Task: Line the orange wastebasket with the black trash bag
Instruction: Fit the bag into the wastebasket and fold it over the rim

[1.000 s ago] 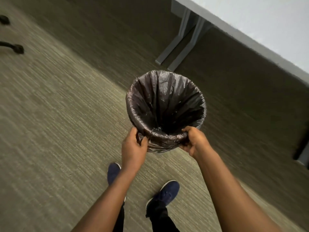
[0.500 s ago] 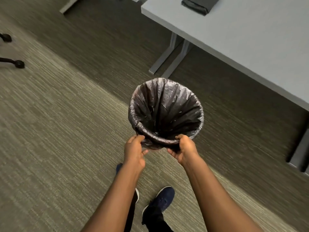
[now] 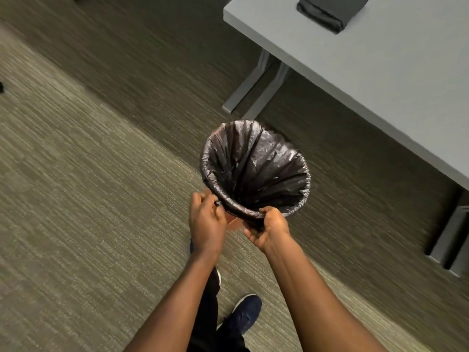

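Observation:
The black trash bag (image 3: 256, 168) lines the inside of the orange wastebasket (image 3: 233, 223) and is rolled over its rim all around. Only a small orange patch of the basket wall shows between my hands. The basket is held up in the air over the carpet, its mouth tilted toward me. My left hand (image 3: 206, 219) pinches the bag's rolled edge at the near-left rim. My right hand (image 3: 269, 228) grips the rolled bag and rim at the near side.
A grey table (image 3: 380, 72) stands at the upper right on grey metal legs (image 3: 250, 90), with a folded dark item (image 3: 330, 10) on it. Striped carpet (image 3: 88, 186) covers the floor. My dark blue shoe (image 3: 245, 313) is below.
The view has swung toward the table. The basket has tilted, and my left hand shifted from under the rim to pinching its near-left edge, uncovering a bit of orange wall.

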A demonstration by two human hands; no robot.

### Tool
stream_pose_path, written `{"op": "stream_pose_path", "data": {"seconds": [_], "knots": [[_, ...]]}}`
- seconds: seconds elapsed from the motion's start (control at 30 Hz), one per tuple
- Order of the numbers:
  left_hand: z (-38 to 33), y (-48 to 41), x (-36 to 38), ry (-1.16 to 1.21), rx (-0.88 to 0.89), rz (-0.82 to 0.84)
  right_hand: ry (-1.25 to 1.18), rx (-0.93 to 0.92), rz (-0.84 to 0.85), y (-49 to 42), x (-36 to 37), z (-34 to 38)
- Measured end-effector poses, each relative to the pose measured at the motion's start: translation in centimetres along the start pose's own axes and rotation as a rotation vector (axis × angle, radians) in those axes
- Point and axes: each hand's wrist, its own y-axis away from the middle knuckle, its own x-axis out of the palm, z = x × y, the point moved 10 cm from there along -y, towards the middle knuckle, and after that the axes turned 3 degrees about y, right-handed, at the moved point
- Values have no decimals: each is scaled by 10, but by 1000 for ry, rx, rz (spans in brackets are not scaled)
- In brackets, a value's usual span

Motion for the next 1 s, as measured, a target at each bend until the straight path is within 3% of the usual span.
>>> {"op": "stream_pose_path", "data": {"seconds": [0.07, 0.1, 0.17, 0.23, 0.33, 0.6, 1.0], "knots": [[2, -30, -5, 24, 0, 20, -21, 7, -8, -4, 13, 10], [9, -44, -4, 74, -81, 51, -28, 10, -12, -7, 20, 14], [43, -65, 7, 333, -455, 114, -26, 15, -22, -11, 33, 22], [59, -69, 25, 737, -857, 154, -12, 7, -39, -16, 45, 31], [53, -80, 34, 987, -1120, 226, 2, -14, -89, -26, 57, 43], [70, -108, 70, 1144, -1314, 231, 27, -5, -93, -70, 78, 59], [111, -125, 144, 1141, -1270, -59, 109, -8, -104, -157, 71, 96]]}}
